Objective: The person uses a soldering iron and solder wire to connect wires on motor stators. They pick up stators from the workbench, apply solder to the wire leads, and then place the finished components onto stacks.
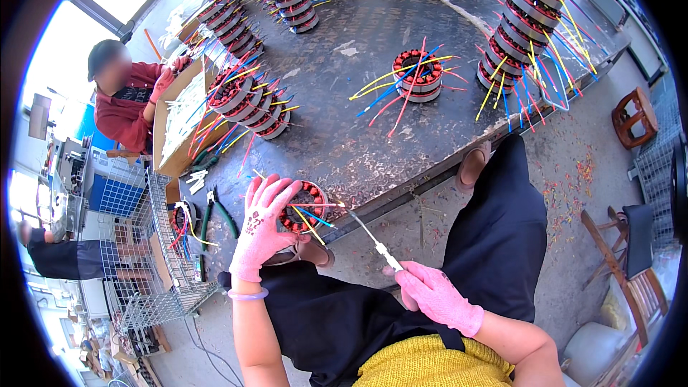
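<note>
My left hand (266,223), in a pink glove, grips a ring-shaped motor stator (316,192) at the table's near edge. Its red windings show, and red, blue and yellow wires stick out to the right. In my gloved right hand (438,294) is a slim pen-like tool (384,250) with a white handle and thin metal shaft. The shaft's tip is close to the end of a red wire (315,205), where a small bright orange glow shows. Whether tip and wire touch, I cannot tell.
On the dark table (344,143) stand a single stator (417,77) and stator stacks (519,29) trailing wires. Green-handled pliers (208,222) and another stator (183,218) lie left. A co-worker (122,97) is behind a cardboard box (179,118). A wooden stool (634,118) stands right.
</note>
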Tool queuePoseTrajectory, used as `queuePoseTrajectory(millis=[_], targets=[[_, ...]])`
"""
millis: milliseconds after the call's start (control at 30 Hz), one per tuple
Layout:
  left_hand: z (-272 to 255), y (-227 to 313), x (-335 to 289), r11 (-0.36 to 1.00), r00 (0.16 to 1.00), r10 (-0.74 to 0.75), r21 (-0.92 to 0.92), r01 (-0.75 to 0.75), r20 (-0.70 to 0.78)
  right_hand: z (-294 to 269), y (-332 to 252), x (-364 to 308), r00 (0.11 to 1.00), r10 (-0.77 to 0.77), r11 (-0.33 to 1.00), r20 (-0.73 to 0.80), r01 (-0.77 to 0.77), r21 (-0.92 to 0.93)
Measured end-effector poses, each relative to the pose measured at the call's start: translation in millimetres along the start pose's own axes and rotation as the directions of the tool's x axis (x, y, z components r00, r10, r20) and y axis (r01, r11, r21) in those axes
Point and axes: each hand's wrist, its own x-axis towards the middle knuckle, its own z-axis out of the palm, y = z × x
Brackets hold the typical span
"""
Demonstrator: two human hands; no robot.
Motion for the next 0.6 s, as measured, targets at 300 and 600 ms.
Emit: queuePoseTrajectory(millis=[300, 600], targets=[[-0.7, -1.4, -0.4, 1.000, 1.000, 0.000, 0.001, 0.000, 0.004, 0.0, 3.4, 1.7, 1.000, -0.017, 1.000, 0.008, 0.017, 0.009], [-0.2, -1.3, -1.5, 1.000, 1.000, -0.014, -0.003, 0.014, 0.006, 0.8, 5.1, 1.5, 1.000, -0.023, 0.999, 0.009, 0.022, 0.026]])
